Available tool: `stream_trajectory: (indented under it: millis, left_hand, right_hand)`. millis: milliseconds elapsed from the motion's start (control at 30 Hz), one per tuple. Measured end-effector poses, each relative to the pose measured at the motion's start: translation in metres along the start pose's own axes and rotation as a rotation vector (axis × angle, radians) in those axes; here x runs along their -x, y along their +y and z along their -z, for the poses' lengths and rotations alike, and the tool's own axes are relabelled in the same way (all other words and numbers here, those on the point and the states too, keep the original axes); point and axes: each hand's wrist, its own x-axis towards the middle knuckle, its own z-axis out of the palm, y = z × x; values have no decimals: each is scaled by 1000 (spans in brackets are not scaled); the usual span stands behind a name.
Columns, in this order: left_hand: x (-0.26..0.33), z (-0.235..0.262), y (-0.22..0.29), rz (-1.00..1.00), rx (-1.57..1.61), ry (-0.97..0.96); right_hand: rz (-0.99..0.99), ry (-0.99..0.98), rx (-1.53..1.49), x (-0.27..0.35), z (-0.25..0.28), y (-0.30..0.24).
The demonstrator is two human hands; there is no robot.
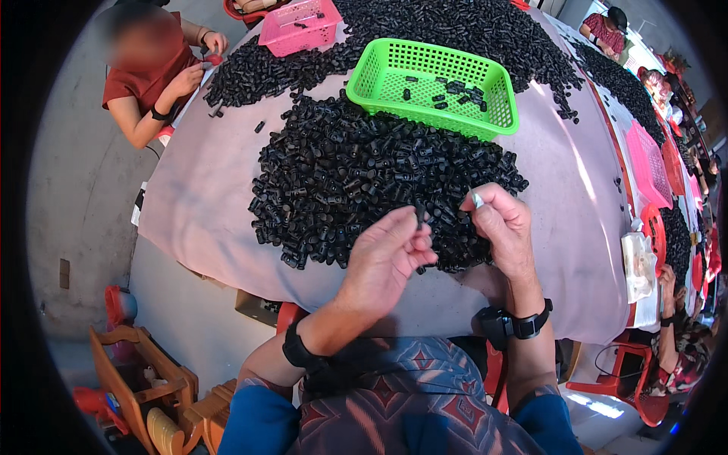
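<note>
My left hand (387, 254) pinches a small black plastic cylinder (420, 215) between thumb and fingertips. Beside it, my right hand (502, 227) is closed on a small tool with a pale, shiny tip (476, 199); most of the tool is hidden in my fingers. Both hands hover over the near edge of a heap of black plastic cylinders (341, 174), a short gap apart. Behind the heap stands a bright green perforated basket (436, 127) with several of the same black pieces on its bottom.
A pink basket (301, 29) stands at the far left beside a larger black heap (455, 34). Across the table's left edge sits a co-worker in red (152, 76). Other workers, a pink basket (650, 164) and a red stool (629, 371) are on the right. Pink cloth (201, 205) covers the table.
</note>
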Motion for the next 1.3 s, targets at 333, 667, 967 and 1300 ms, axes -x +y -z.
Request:
stream_trajectory:
  millis: [333, 667, 967, 1300]
  left_hand:
    - [1, 4, -5, -29, -7, -42]
    - [0, 6, -7, -7, 5, -43]
    - [0, 7, -7, 2, 20, -39]
    - [2, 5, -11, 70, 30, -83]
  right_hand:
    - [110, -201, 223, 0, -16, 1]
    - [94, -251, 309, -1, -17, -7]
    - [90, -239, 338, -1, -16, -6]
    - [100, -20, 338, -5, -8, 11]
